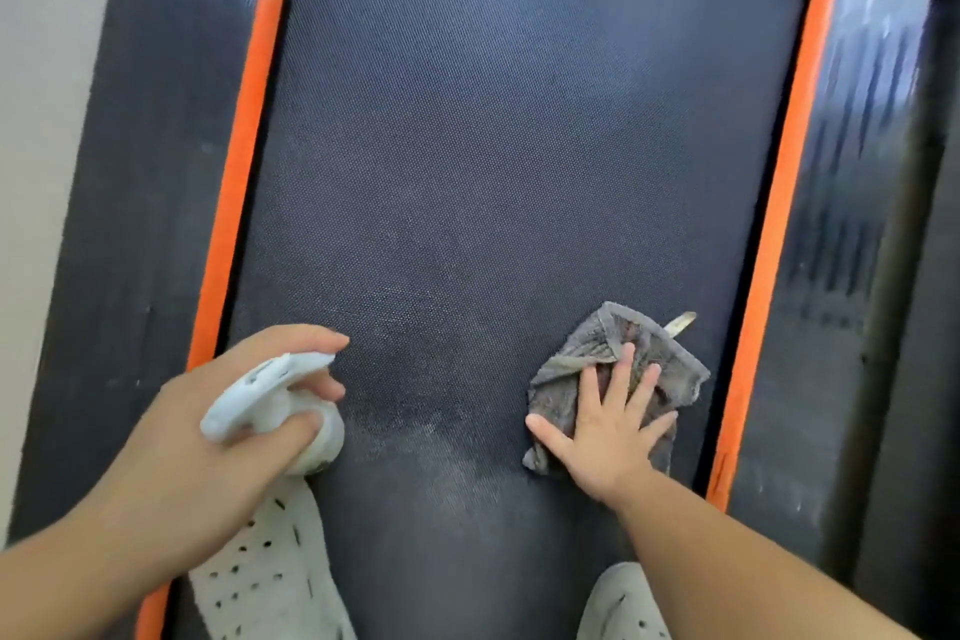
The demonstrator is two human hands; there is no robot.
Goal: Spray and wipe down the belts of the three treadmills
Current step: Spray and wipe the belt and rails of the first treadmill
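Observation:
A dark textured treadmill belt (493, 146) runs up the middle of the head view between two orange strips. My left hand (218, 421) grips a white spray bottle (270, 405) by its head, low over the belt's left side, nozzle pointing right. A pale damp patch (415, 431) shows on the belt between the hands. My right hand (608, 426) presses flat, fingers spread, on a crumpled grey cloth (608, 353) lying on the belt's right side.
Orange edge strips (244, 146) (784, 203) border the belt, with dark side rails (145, 172) (841, 203) outside them. A pale floor (36, 120) lies at far left. My two white perforated shoes (265, 572) (623, 608) stand on the belt's near end.

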